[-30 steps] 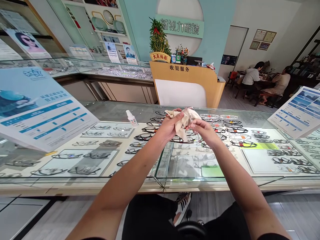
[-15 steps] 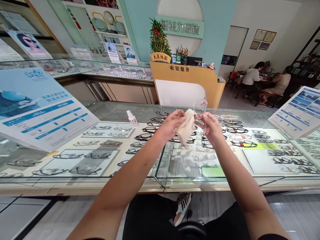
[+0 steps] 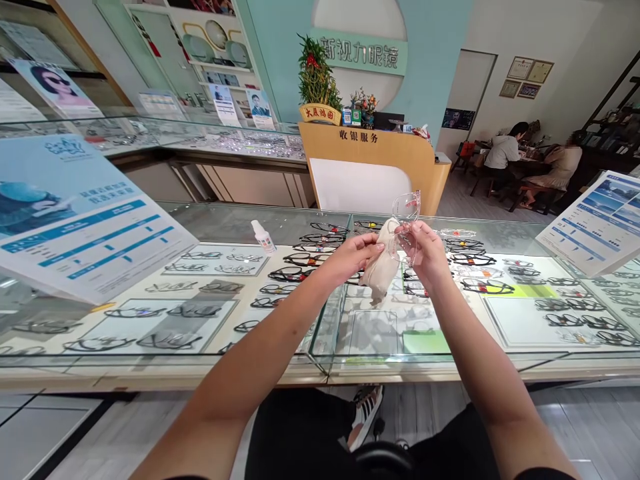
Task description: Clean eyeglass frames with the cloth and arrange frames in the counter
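Observation:
Above the glass counter my left hand point(image 3: 357, 255) pinches a cream-coloured cloth point(image 3: 379, 270), whose loose end hangs down. The cloth lies against a pair of clear-framed eyeglasses point(image 3: 406, 207). Closed around those eyeglasses is my right hand point(image 3: 424, 250), close beside the cloth. One lens sticks up above the fingers; the lower part of the frame is partly hidden by the cloth and fingers. A small white spray bottle point(image 3: 263, 238) stands on the counter to the left of my hands.
Rows of eyeglasses point(image 3: 293, 274) lie inside the glass display counter point(image 3: 327, 327) beneath my hands. A large leaflet stand point(image 3: 90, 220) rises at the left, another leaflet point(image 3: 595, 223) at the right. Beyond is a wooden cashier desk point(image 3: 367, 157). Two people sit at a table in the back right.
The eyeglasses have turned and shifted slightly up and right. My left hand and the cloth have moved a little to the right, and the cloth now hangs lower.

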Motion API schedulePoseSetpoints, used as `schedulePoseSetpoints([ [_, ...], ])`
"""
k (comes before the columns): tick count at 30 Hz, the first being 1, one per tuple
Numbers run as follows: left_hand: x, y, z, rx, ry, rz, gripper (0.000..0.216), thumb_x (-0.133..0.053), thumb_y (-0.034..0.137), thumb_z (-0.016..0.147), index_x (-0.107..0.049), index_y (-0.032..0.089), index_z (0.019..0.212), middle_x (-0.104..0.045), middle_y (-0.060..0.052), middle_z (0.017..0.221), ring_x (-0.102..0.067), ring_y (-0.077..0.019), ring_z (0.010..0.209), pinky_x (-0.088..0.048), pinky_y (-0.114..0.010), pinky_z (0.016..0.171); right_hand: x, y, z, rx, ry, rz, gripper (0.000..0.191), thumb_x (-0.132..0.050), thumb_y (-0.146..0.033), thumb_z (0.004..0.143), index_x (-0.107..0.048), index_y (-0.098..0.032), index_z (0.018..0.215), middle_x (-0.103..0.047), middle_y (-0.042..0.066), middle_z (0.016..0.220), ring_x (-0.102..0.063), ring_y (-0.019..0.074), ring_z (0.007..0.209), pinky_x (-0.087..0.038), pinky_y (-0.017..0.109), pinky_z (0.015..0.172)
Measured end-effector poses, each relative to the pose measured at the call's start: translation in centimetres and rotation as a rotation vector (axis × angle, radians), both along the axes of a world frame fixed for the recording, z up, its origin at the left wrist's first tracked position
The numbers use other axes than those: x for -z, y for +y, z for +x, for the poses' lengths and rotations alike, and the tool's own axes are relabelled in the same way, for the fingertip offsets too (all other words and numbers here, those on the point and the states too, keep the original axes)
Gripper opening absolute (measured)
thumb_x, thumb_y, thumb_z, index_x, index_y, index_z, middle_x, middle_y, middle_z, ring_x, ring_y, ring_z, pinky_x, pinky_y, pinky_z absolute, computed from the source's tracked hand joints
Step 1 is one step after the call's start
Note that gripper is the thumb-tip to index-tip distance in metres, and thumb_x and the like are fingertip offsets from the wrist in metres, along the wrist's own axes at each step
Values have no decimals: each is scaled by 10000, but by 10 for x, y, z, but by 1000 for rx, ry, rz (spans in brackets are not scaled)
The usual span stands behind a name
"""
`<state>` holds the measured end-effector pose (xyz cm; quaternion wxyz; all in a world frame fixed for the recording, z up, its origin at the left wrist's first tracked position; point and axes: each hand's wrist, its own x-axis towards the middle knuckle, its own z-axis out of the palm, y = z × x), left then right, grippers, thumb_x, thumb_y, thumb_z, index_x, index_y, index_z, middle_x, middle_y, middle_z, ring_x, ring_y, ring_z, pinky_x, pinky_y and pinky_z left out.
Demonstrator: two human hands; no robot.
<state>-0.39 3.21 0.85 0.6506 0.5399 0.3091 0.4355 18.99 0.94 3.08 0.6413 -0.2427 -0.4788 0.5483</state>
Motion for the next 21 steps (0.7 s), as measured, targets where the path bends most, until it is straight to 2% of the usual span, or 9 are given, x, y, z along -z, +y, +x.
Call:
schedulePoseSetpoints([
  [6,-5,-6,-4,28,112,58,605,-1012,648,633,-794,171,935,-722,-24,877,-643,-161,789,-529,-289,744,3,6,4,104,8,8,391,-950,-583,760,-716,-279,833,-813,28,963,-752,214,980,-628,386,994],
  [9,-7,-8,-6,57,198,149,596,-953,692,707,-803,172,957,-717,-32,875,-630,-178,791,-506,-300,731,4,10,7,141,36,12,398,-969,-580,738,-717,-284,823,-815,14,951,-753,203,983,-616,377,1015],
  [11,-8,-8,-5,-5,226,266,586,-883,737,780,-791,178,927,-702,-37,891,-624,-186,814,-503,-306,745,6,12,8,175,36,16,409,-970,-591,729,-714,-285,816,-816,9,948,-747,197,971,-607,373,1016],
  [16,-7,-6,-1,-262,228,643,633,-725,825,890,-771,195,909,-692,-125,1229,-649,-284,1208,-545,-375,1002,8,14,8,273,-77,33,434,-943,-631,730,-703,-279,809,-808,14,925,-726,206,963,-575,389,1027],
  [21,-7,-11,2,-275,356,777,594,-595,784,999,-739,211,940,-666,-151,1353,-609,-304,1323,-528,-412,1096,6,6,2,243,-239,62,418,-898,-647,775,-712,-277,832,-788,17,867,-713,230,981,-560,414,1023],
])
